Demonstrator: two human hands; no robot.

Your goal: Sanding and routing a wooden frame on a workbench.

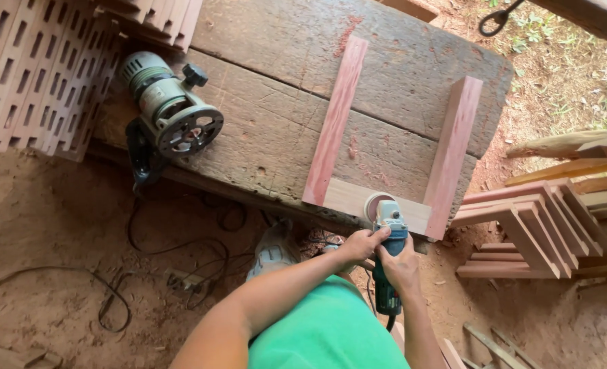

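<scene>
I see my left hand (362,244) curled around the front of a sander (388,253), fingers closed on its grey metal head, while my right hand (400,268) is clenched around the dark teal plastic body behind it. The sander's round disc (374,203) lies flat against the pale crosspiece of a wooden frame (385,157). That frame is U-shaped: 2 long reddish, smooth-planed rails joined by 1 lighter board at the near end. It lies on a workbench (276,130) of thick, grey, weathered planks, rough and cracked, with patches of reddish sawdust on top.

To the left on the bench, a router (170,109) lies on its side, a ribbed grey-green cylinder with a round black perforated base. Black cords (173,246) loop across the dusty brown earth below. Slatted wooden panels (37,68) lean at the upper left. A stack of reddish frames (529,232) sits on the ground at right.
</scene>
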